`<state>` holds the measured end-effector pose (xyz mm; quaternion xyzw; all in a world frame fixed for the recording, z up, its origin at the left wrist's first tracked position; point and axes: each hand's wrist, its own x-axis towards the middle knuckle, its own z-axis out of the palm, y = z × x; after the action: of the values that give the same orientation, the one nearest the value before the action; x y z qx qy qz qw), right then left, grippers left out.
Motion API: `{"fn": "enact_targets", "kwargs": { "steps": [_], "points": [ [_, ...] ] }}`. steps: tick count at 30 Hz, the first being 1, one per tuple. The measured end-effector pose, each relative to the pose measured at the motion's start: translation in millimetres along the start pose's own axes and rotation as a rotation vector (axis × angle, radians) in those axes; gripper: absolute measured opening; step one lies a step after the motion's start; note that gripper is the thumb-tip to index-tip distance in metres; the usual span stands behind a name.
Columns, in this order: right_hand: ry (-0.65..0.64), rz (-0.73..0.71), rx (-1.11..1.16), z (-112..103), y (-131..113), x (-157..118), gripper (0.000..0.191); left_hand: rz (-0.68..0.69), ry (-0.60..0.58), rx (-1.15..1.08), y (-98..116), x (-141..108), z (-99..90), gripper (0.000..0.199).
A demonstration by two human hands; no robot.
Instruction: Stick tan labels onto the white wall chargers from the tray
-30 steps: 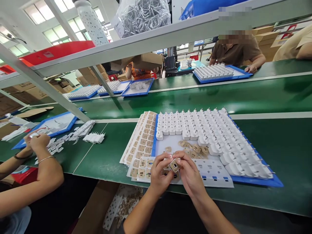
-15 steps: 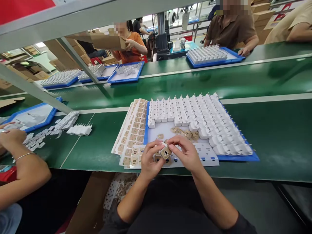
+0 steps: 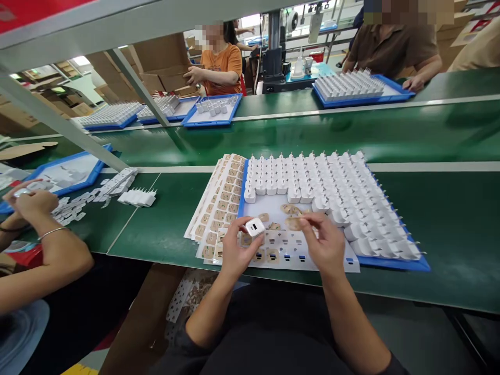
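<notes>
My left hand [image 3: 236,251] is closed around a white plug charger [image 3: 255,226], its face with a dark port slot turned up toward me. My right hand [image 3: 325,240] pinches a thin tan backing piece [image 3: 292,224] between thumb and fingertips, apart from the charger. Beneath both hands lies a translucent sticker sheet [image 3: 287,240] with tan pieces at its left and cut-outs further right. Several loose tan pieces [image 3: 275,226] are scattered on the white tray floor. Behind them, rows of white chargers [image 3: 304,172] stand pins up in the blue-rimmed tray [image 3: 402,262].
Stacked sticker sheets [image 3: 219,208] fan out left of the tray. Further left are a group of chargers [image 3: 137,197], white parts [image 3: 72,208] and a co-worker's arms [image 3: 50,229]. A slanted metal post [image 3: 135,83] rises there. Across the green belt [image 3: 273,136] sit more trays and people.
The tan piece has come off the charger's face, now white, and my right hand has moved right with it. The view has shifted slightly. Across the belt, a person's cardboard box has tilted upright.
</notes>
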<state>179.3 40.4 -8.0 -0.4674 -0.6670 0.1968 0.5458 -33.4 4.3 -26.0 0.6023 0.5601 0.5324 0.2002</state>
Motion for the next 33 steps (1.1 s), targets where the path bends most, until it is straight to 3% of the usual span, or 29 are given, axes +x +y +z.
{"fn": "enact_targets", "kwargs": {
  "steps": [2, 5, 8, 12, 15, 19, 22, 24, 28, 31, 33],
  "points": [
    [-0.075, 0.052, -0.158, -4, 16, 6, 0.022, -0.052, 0.073, -0.028, -12, 8, -14.4, 0.040],
    [-0.222, -0.016, -0.403, -3, 40, 10, 0.036, -0.130, 0.201, 0.026, -38, 29, -53.1, 0.045],
    [-0.225, -0.104, -0.486, 1, 55, 9, 0.036, -0.189, 0.309, 0.325, -73, 55, -106.6, 0.036],
    [-0.259, -0.117, -0.463, 5, 59, 5, 0.032, -0.315, 0.359, 0.787, -117, 87, -169.4, 0.026],
    [-0.259, -0.107, -0.443, 6, 58, 5, 0.031, -0.360, 0.374, 0.832, -139, 103, -197.9, 0.024],
    [-0.250, -0.145, -0.461, 4, 55, 7, 0.030, -0.350, 0.371, 0.830, -148, 111, -217.6, 0.023],
    [-0.329, -0.211, -0.454, 5, 45, 9, 0.028, -0.301, 0.366, 0.805, -142, 113, -216.4, 0.023],
    [-0.433, -0.243, -0.417, 9, 36, 9, 0.026, -0.238, 0.305, 0.768, -130, 112, -203.1, 0.024],
    [-0.622, -0.249, -0.354, 28, 17, 4, 0.020, -0.075, 0.024, 0.637, -87, 93, -146.2, 0.019],
    [-0.666, -0.237, -0.320, 42, 9, -1, 0.018, 0.104, -0.328, 0.474, -51, 70, -95.7, 0.018],
    [-0.678, -0.225, -0.288, 46, 8, -3, 0.019, 0.181, -0.473, 0.394, -35, 58, -69.9, 0.019]
  ]
}}
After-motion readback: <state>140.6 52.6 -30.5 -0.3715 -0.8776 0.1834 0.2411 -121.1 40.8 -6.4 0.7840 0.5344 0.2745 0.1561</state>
